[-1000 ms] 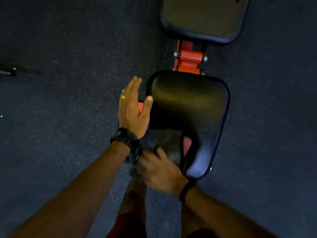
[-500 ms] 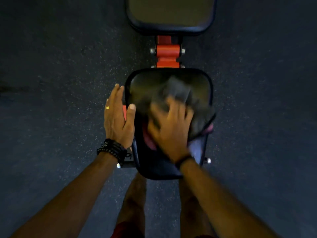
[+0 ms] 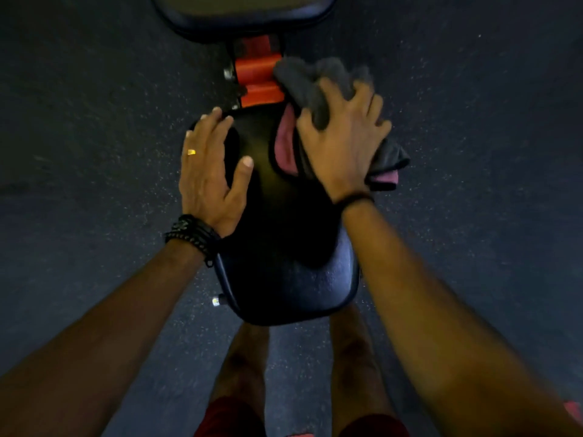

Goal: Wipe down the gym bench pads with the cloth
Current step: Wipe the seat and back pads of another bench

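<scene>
Right hand clutching cloth at seat pad far edge; left hand flat, relaxed on pad.

Dim, underexposed wide-angle view, soft motion blur, dark corners, faint pad sheen.

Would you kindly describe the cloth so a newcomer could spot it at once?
Find the black seat pad in the middle of the dark floor. At its far right corner, beside the orange frame bracket, the right hand presses on the cloth. It is the only soft, crumpled thing: grey with a pink underside.
</scene>
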